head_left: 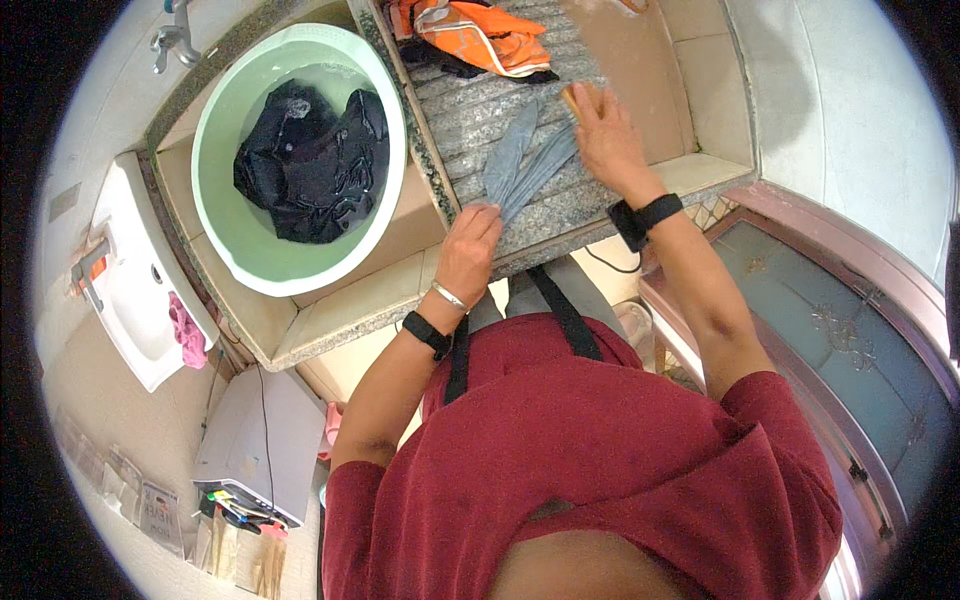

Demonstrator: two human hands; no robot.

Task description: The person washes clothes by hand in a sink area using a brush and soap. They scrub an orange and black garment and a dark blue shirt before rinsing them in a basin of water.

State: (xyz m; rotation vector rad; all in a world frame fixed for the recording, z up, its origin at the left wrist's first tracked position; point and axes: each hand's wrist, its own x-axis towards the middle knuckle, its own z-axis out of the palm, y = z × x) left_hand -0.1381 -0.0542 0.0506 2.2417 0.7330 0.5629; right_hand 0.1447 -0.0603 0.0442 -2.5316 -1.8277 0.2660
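Observation:
A wet grey-blue cloth point(517, 161) lies on the ridged stone washboard point(480, 120), spread in two narrow strips. My left hand point(471, 244) pinches its near end at the washboard's front left. My right hand point(609, 139) grips a yellowish-brown block point(576, 100), perhaps a scrubbing brush or soap bar; its underside is hidden. The hand rests beside the far end of the cloth's right strip. Farther back on the ridges is a crumpled orange garment point(487, 37) with white trim and black parts.
Left of the washboard, a pale green plastic basin point(300, 281) holds water and dark clothes point(315, 165). A metal tap point(174, 46) juts from the wall behind it. A white washbasin point(142, 300) with a pink cloth point(186, 330) is at far left. A door point(832, 322) stands at right.

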